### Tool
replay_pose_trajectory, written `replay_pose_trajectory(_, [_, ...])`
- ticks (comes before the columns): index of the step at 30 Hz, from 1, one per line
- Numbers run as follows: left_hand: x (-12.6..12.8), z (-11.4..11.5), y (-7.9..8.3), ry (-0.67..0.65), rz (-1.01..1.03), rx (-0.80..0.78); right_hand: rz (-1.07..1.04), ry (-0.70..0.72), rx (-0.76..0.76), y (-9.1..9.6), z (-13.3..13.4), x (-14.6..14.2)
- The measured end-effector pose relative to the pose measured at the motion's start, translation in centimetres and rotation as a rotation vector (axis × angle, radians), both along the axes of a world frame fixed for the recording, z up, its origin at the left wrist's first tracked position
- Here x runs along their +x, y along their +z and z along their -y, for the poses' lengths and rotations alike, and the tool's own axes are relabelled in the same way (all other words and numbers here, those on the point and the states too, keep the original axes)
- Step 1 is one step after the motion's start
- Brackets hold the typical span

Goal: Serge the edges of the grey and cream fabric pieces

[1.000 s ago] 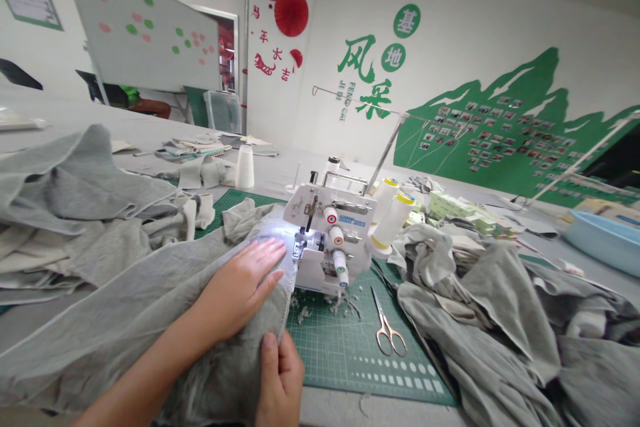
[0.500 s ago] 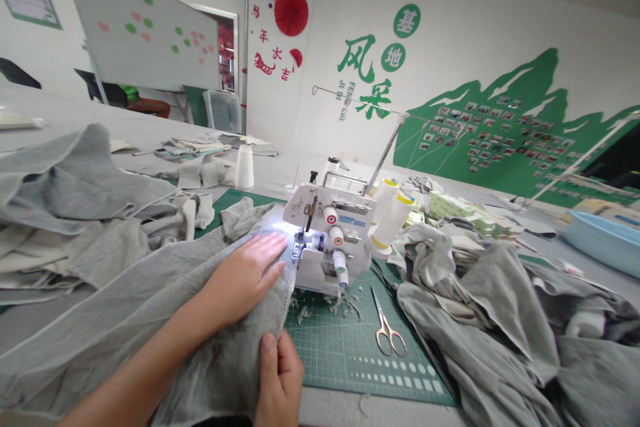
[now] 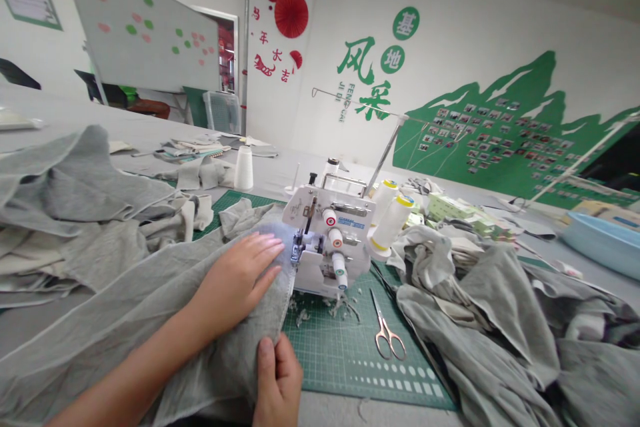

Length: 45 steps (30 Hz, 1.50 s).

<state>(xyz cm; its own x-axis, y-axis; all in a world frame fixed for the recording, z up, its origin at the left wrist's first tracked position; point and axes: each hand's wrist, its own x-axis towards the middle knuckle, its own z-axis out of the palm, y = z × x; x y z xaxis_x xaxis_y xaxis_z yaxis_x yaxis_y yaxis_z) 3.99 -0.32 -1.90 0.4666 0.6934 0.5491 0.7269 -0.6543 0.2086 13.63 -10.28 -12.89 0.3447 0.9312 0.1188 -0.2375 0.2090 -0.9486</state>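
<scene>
Your left hand (image 3: 240, 280) lies flat on the grey fabric (image 3: 235, 353), just left of the sewing machine (image 3: 327, 227), fingers extended and holding nothing; your right hand (image 3: 279, 377) is closed, its thumb on top, pinching the fabric's edge on the near side of the machine. That edge runs from your right thumb up to the machine's presser foot (image 3: 296, 250). Toward you from the machine, bare cutting mat (image 3: 330, 353) shows beyond scattered lint scraps (image 3: 303, 317), bounded to the machine's near right by scissors (image 3: 385, 333) and then a cloth pile (image 3: 505, 307). Another cloth heap (image 3: 85, 180) sits well left of the machine. Your left forearm slants across the fabric toward the machine, the thumb spread from the fingertips, which stop just short of the presser foot.
</scene>
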Motion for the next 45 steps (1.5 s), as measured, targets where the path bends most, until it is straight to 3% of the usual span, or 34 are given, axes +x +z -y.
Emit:
replay_pose_trajectory(5, [-1.0, 4.4, -0.9, -0.133, 0.027, 0.158, -0.035, 0.027, 0.035, 0.1, -0.1, 0.0])
replay_pose_trajectory(9, [-1.4, 5.7, -1.9, -0.138, -0.027, 0.162, -0.053, 0.047, 0.055, 0.3, -0.2, 0.0])
replay_pose_trajectory(22, [-0.6, 4.6, -2.6, -0.093, -0.013, 0.112, 0.004, 0.16, 0.049, -2.6, -0.6, 1.1])
replay_pose_trajectory(30, [-0.8, 4.4, -2.7, -0.088, -0.034, 0.106, 0.001, 0.18, 0.05, -2.5, -0.6, 1.0])
replay_pose_trajectory(37, [-0.6, 3.8, -2.5, -0.073, -0.053, 0.092, -0.013, 0.017, 0.046, -1.8, -0.4, 0.2])
replay_pose_trajectory(42, [-0.4, 3.4, -2.5, -0.072, -0.039, 0.075, 0.007, 0.16, 0.074, -1.6, -0.6, 0.9])
replay_pose_trajectory(45, [-0.3, 3.1, -2.6, -0.07, -0.007, 0.066, 0.009, 0.131, 0.06, -1.1, -0.5, 0.9])
